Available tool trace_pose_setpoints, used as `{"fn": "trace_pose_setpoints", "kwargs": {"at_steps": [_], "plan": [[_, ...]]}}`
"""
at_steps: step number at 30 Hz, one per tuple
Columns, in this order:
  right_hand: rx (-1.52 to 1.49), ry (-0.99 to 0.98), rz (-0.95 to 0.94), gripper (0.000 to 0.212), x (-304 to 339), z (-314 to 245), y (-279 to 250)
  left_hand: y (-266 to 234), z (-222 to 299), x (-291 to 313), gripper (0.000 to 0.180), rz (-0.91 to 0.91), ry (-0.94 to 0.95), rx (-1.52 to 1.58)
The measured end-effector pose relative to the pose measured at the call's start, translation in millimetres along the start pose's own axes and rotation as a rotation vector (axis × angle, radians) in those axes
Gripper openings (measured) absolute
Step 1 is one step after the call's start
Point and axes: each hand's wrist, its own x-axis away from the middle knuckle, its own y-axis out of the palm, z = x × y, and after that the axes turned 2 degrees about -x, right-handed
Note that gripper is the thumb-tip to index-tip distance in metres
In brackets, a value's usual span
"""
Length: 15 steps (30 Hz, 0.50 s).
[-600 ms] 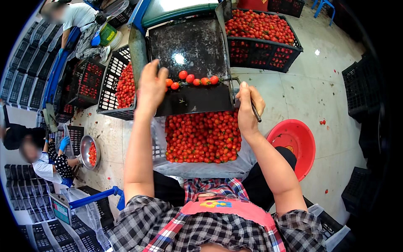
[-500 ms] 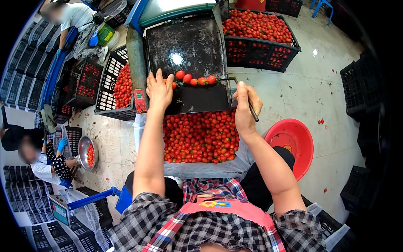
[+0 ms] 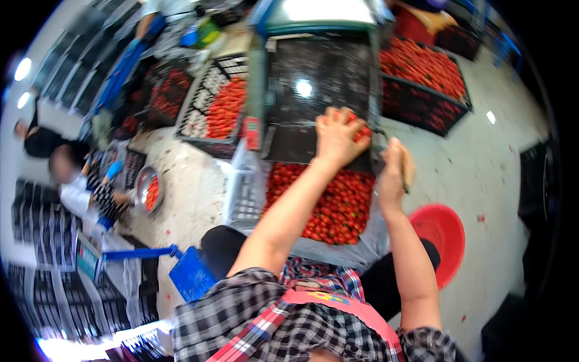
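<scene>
My left hand (image 3: 339, 137) curls round a few red cherry tomatoes (image 3: 362, 133) at the right side of the black chute (image 3: 286, 143), with the tomatoes showing between thumb and fingers. Just right of the chute, my right hand (image 3: 393, 178) is closed on a thin dark rod-shaped tool; its far end is blurred. Below the chute's lip stands a lined crate (image 3: 244, 196) full of cherry tomatoes (image 3: 338, 211), partly hidden by my left forearm.
A crate of tomatoes (image 3: 425, 75) stands at the far right, another crate (image 3: 211, 99) left of the chute. A red basin (image 3: 449, 241) sits by my right knee. Co-workers are at the left, one beside a metal bowl (image 3: 145, 187). Black crates (image 3: 534, 181) line the right.
My left hand has moved right along the chute, from the left end of the tomato row onto tomatoes at the right side. My right hand keeps the tool. The whole view has shifted.
</scene>
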Motion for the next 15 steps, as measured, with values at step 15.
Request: {"fn": "trace_pose_setpoints", "kwargs": {"at_steps": [15], "plan": [[-0.027, -0.026, -0.135, 0.042, -25.5, 8.7, -14.2, -67.9, -40.5, 136.5, 0.037, -0.022, 0.248, 0.119]]}}
